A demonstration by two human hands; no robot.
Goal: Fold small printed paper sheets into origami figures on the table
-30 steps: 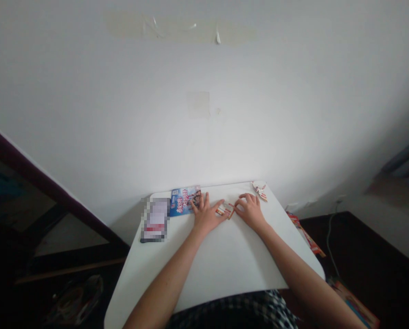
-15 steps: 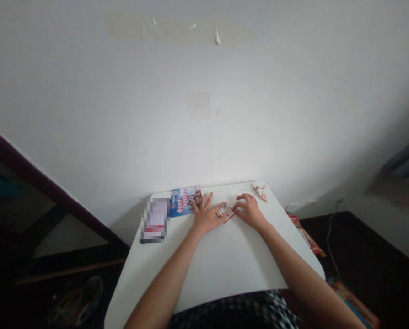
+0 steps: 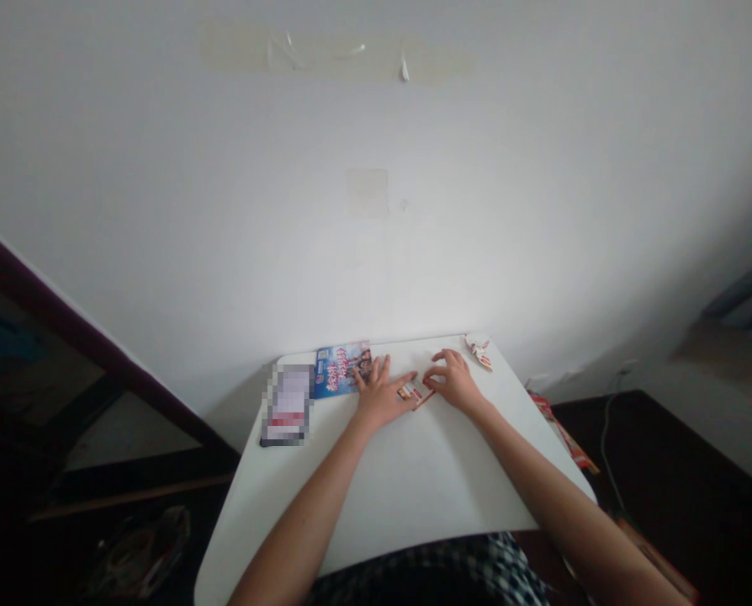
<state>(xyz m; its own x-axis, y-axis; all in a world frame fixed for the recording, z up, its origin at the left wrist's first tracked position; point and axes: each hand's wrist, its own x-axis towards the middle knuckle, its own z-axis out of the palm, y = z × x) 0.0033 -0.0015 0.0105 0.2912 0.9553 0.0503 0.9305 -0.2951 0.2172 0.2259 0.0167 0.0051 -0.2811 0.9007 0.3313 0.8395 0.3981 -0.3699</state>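
Observation:
A small red-and-white printed piece of paper, seemingly folded, lies on the white table between my hands. My left hand rests flat with its fingers spread, thumb on the paper's upper edge and the other fingers reaching onto a blue printed leaflet. At the paper's right end, my right hand has its fingers bent, with thumb and fingertips closed at the paper's edge. The exact grip there is too small to see clearly.
A phone with a blurred-out screen lies at the table's left. Near the far right corner sits a folded paper shape. The wall rises behind the table. Red printed packaging shows beyond the right edge, and a cable hangs there.
My right hand has shifted slightly up and to the left at the paper's edge, fingers more raised and bent. My left hand stays in place on the paper and leaflet.

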